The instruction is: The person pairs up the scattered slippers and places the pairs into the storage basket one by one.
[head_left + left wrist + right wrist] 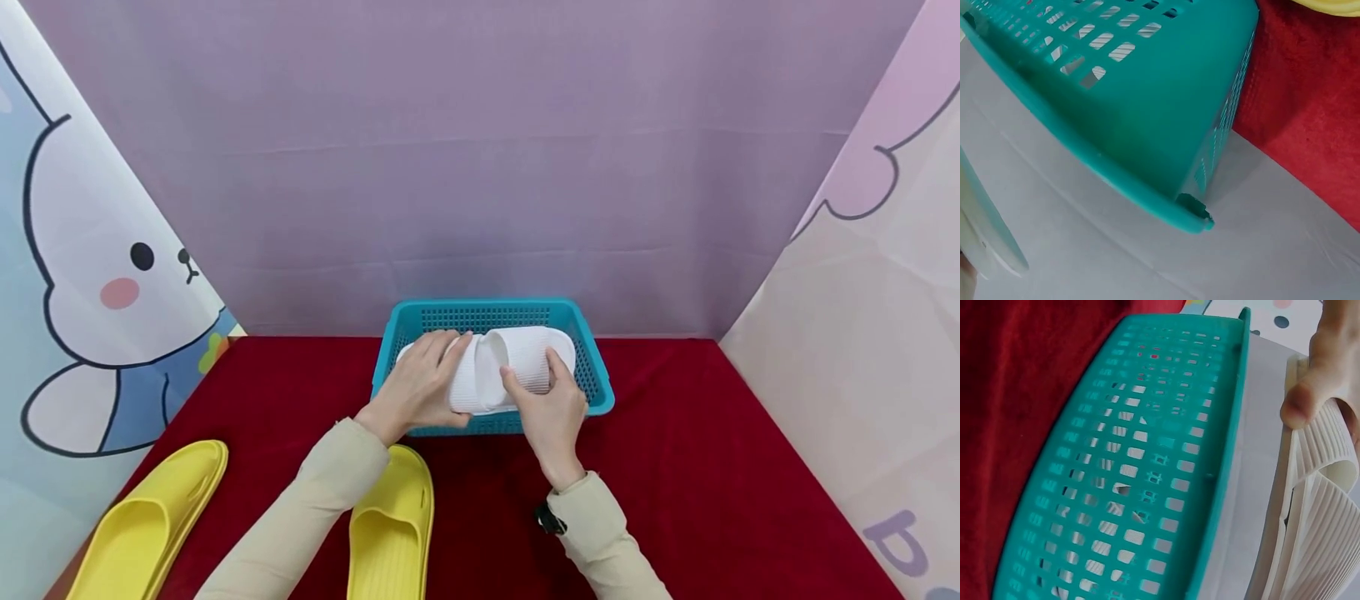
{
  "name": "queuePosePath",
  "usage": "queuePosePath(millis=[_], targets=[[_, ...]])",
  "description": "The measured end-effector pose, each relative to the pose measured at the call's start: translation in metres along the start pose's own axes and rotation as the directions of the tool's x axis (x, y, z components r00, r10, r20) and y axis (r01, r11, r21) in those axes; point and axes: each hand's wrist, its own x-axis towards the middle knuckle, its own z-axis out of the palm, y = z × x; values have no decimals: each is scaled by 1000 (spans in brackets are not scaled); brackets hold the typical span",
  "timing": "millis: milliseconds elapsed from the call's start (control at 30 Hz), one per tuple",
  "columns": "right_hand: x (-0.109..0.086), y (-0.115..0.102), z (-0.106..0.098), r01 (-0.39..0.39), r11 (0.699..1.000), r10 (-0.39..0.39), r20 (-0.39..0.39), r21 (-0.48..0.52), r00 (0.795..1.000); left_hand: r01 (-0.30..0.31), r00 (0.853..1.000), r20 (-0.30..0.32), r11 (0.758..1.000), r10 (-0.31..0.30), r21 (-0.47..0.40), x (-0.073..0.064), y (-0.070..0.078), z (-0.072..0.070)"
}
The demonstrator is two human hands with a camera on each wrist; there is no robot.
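Observation:
Two white slippers with ribbed straps, one point(528, 354) at right and one point(463, 379) at left, are held overlapping above a teal plastic basket point(487, 310). My left hand point(420, 383) grips the left one, fingers over its top; in the right wrist view its thumb presses the sole edge. My right hand point(553, 412) pinches the right slipper's strap, thumb at the foot opening and fingers on the outer side. Right wrist view: the slippers point(1319, 519) stand apart from the basket point(1166, 440). In the left wrist view only a slipper edge point(988, 219) shows.
Something white and ribbed shows through the basket's holes. Two yellow slippers lie on the red cloth point(675, 475): one point(150, 521) far left, the other point(390, 525) partly behind my left forearm. A lilac curtain point(480, 167) rises behind the basket; printed sheets flank both sides.

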Motion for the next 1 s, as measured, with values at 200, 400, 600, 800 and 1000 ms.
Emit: queuePosePath(millis=[200,400,600,800,1000], targets=[[-1,5,1,-54,993,53,9,107,999,-19,1000,-17,1000,19,0,0,1,3],[4,5,0,-25,990,28,-17,141,999,5,1000,-2,999,-5,-45,3,-1,2],[8,7,-2,-34,988,38,-24,152,999,23,998,59,994,-17,-108,5,-3,1],[9,9,-2,-44,990,45,-6,136,999,30,997,73,992,-21,-121,5,-5,3],[10,8,-1,-52,991,52,5,127,999,29,999,48,993,-23,-117,7,-6,6]])
